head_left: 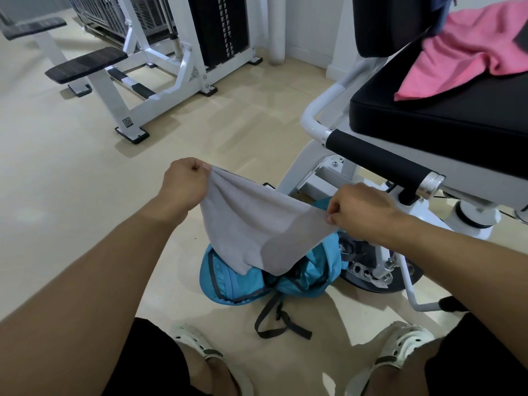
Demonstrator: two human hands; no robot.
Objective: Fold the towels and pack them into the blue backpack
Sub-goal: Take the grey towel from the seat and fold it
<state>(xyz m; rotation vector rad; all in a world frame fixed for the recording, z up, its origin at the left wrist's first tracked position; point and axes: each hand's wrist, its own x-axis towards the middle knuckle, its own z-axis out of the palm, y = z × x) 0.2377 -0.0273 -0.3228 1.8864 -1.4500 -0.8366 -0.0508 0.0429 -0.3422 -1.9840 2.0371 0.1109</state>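
Single head-worn view, facing forward and down, close over floor [71, 181]

The grey towel [251, 230] is soft, matt terry cloth; the blue backpack [300, 278] is thin, slightly shiny nylon; the seat pad [445, 110] is smooth black vinyl on a glossy white metal frame [314, 115]

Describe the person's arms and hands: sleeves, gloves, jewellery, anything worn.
Both forearms are bare up to the frame edge, with no sleeves showing. The left hand and right hand wear no gloves, and no rings, watch or wristbands are visible.
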